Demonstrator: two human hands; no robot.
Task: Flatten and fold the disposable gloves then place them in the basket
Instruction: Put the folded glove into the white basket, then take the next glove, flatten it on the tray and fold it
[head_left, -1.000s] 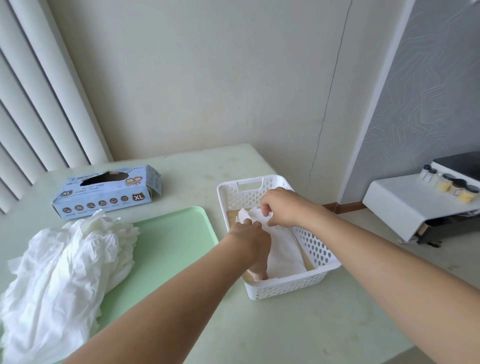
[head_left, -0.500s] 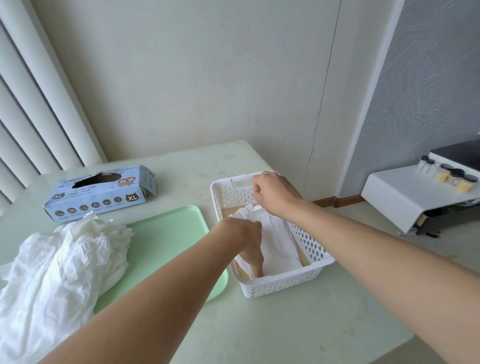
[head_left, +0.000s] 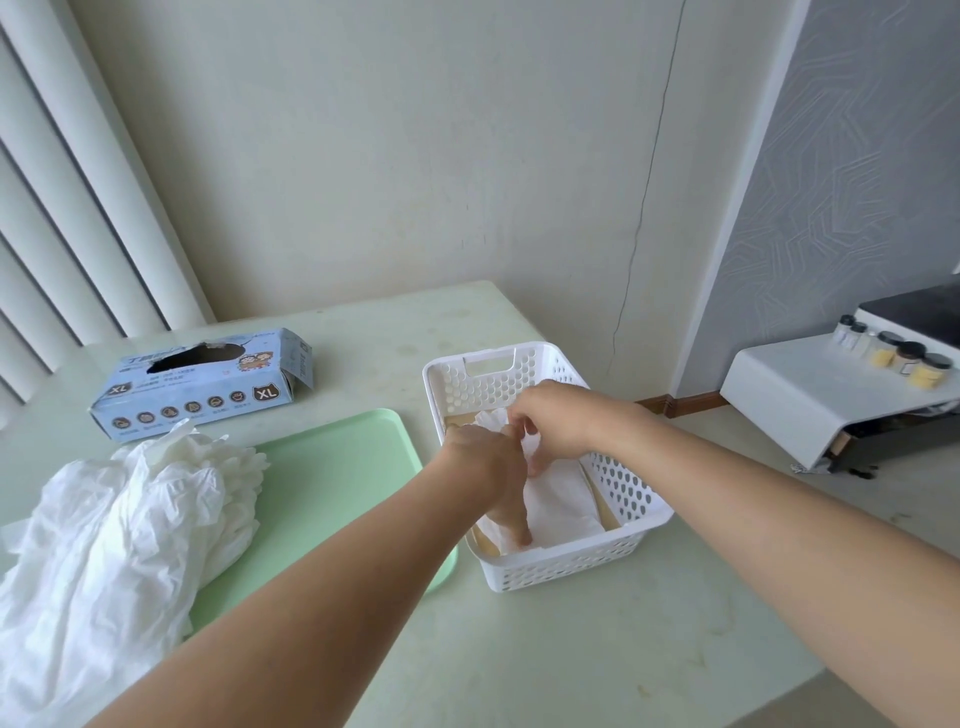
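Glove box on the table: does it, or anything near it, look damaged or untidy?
Yes. The glove box has a raggedly torn top opening and a loose end flap. Unfolded gloves spill off the green tray.

A: White perforated plastic basket (head_left: 631, 493), white folded glove (head_left: 558, 506) inside; mint-green plastic tray (head_left: 332, 467) at nine o'clock.

B: Pale blue cardboard glove box (head_left: 202, 387), marked "XL", at ten o'clock; white crumpled glove heap (head_left: 104, 540) below.

Lay on the counter (head_left: 597, 639): green tray (head_left: 332, 467); behind the tray, blue glove box (head_left: 202, 384); far right of it, jars (head_left: 904, 353) on a white shelf (head_left: 810, 395).
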